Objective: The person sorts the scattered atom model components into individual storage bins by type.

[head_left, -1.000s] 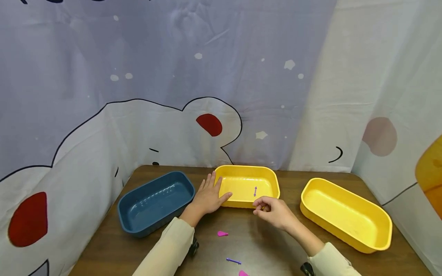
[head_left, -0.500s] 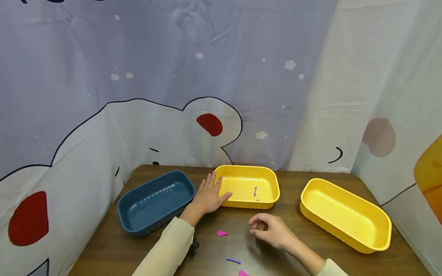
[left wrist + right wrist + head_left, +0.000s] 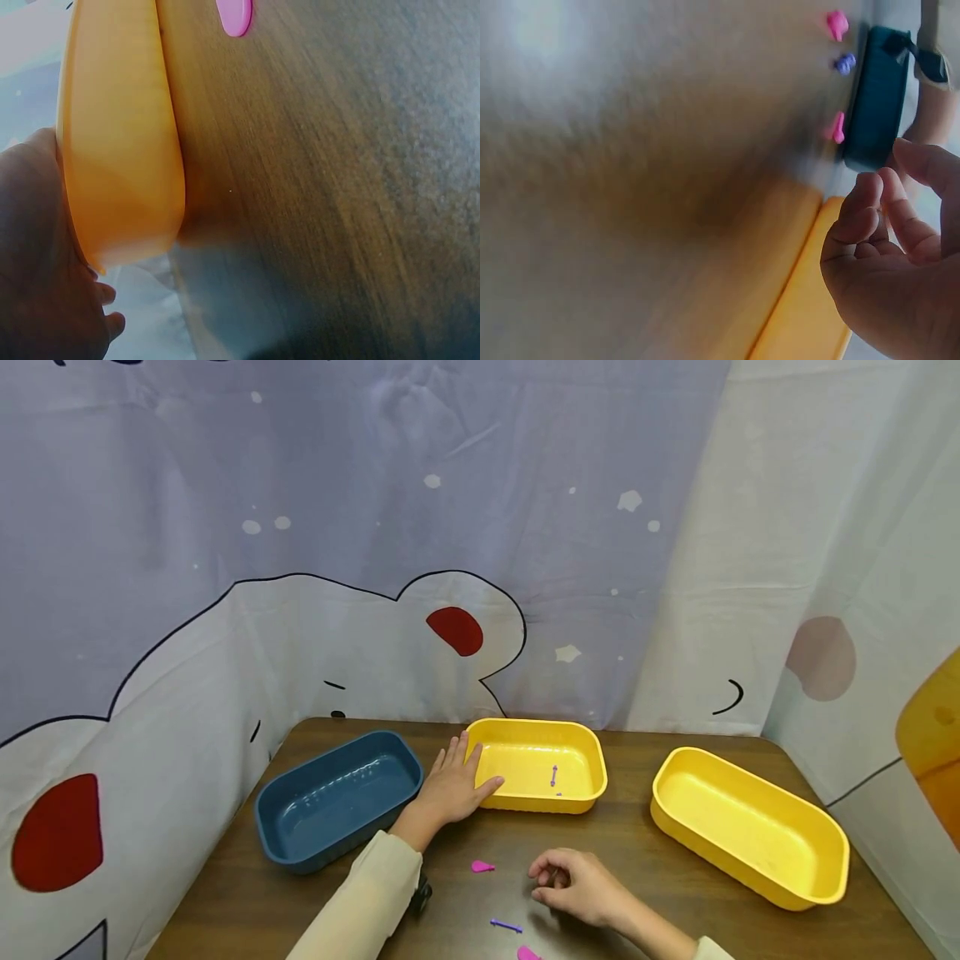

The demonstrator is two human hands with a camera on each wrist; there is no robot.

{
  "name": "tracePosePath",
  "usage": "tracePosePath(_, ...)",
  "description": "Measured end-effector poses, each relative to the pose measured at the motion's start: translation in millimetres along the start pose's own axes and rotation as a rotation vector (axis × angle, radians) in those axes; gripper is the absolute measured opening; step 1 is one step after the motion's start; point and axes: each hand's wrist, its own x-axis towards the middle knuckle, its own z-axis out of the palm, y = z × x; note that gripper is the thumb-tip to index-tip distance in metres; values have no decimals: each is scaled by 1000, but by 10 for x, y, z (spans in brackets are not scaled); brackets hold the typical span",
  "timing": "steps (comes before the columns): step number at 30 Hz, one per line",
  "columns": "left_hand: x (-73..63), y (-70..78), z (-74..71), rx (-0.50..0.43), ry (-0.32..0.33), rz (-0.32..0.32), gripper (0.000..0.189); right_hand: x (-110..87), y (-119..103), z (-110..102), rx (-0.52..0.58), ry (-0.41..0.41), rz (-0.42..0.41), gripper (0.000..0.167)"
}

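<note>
My left hand rests with straight fingers on the left rim of the middle yellow tray. A thin purple rod lies inside that tray, and a second tiny purple piece shows close to its front wall. Over the table, in front of the tray, my right hand hangs with loosely curled fingers and holds nothing. To its left are a pink teardrop-shaped piece, a purple rod with knobbed ends, and another pink piece cut off by the lower edge of the head view.
An empty dark blue tray stands at the left, angled. At the right is another yellow tray, also empty. All three trays sit on a brown wooden table, with a printed cloth hanging behind it.
My right hand has drawn back from the middle yellow tray toward the front of the table. A second small purple piece now shows in that tray. My left hand stays put.
</note>
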Motion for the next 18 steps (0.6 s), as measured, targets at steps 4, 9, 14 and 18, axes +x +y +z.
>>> tracePosePath(4, 1, 2, -2, -4, 3, 2, 89, -27, -15, 64, 17, -35, -11, 15)
tracePosePath(9, -10, 2, -8, 3, 6, 7, 88, -58, -28, 132, 28, -49, -16, 16)
tracePosePath(14, -17, 8, -25, -7, 9, 13, 86, -74, -23, 174, 30, -62, -21, 17)
tracePosePath(18, -20, 9, -24, -13, 8, 18, 86, -81, -14, 195, 22, -74, -23, 18)
